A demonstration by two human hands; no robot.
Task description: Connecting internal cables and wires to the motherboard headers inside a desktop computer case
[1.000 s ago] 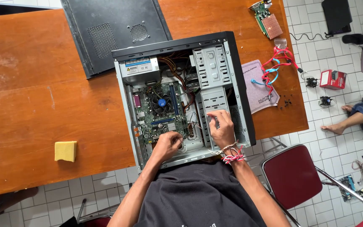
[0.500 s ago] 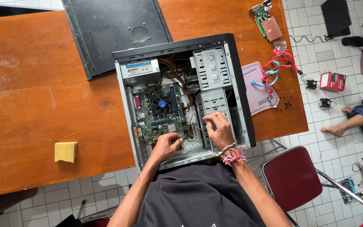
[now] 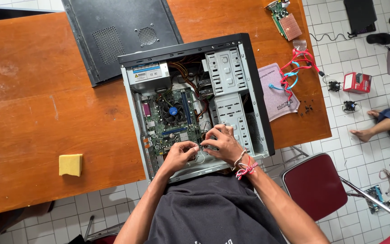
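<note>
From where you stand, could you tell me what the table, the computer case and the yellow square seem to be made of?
Table: probably wood, reddish-brown, with worn pale scuffs. Computer case: looks like bare grey sheet metal inside, punched with holes, with black outer walls. Yellow square: seems a soft sponge or folded cloth, matte; I cannot tell which.

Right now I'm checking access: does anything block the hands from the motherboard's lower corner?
Nothing visible does. The left hand and right hand are already inside the open computer case, fingers at the motherboard; the side panel lies apart on the table.
</note>
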